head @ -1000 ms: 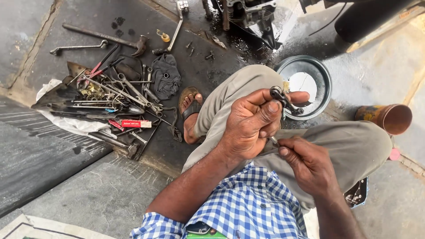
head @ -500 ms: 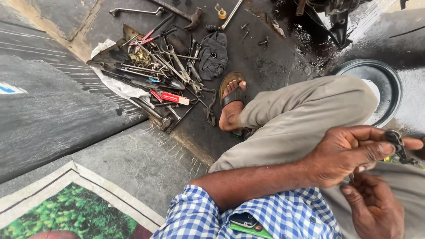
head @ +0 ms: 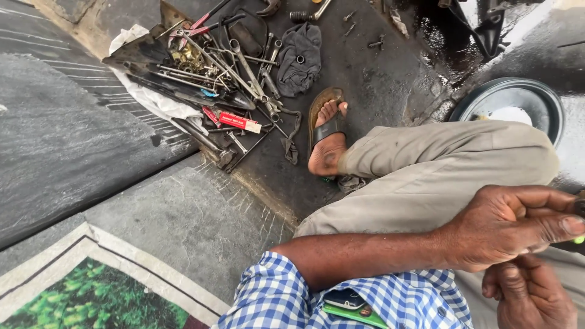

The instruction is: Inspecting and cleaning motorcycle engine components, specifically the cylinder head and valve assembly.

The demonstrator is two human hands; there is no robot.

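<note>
My left hand (head: 512, 228) reaches across my bent knee at the lower right, fingers and thumb closed on a small dark metal part (head: 579, 208) that the right edge of the view mostly cuts off. Just beneath it is my right hand (head: 530, 298) with curled fingers, partly hidden by the left hand and the frame's bottom. Whether it holds anything is not visible. Both hands hover over my lap in beige trousers (head: 439, 176).
A heap of spanners, screwdrivers and pliers (head: 225, 79) lies on a sheet at the upper left, beside a dark rag (head: 298, 58). My sandalled foot (head: 326, 137) rests on the oily ground. A round metal pan (head: 518, 100) stands at the upper right, a printed sheet (head: 91, 298) at the bottom left.
The view has swung left and down, so my hands sit lower and further right in frame. The metal part is now nearly cut off, and the small tool in my right hand is hidden.
</note>
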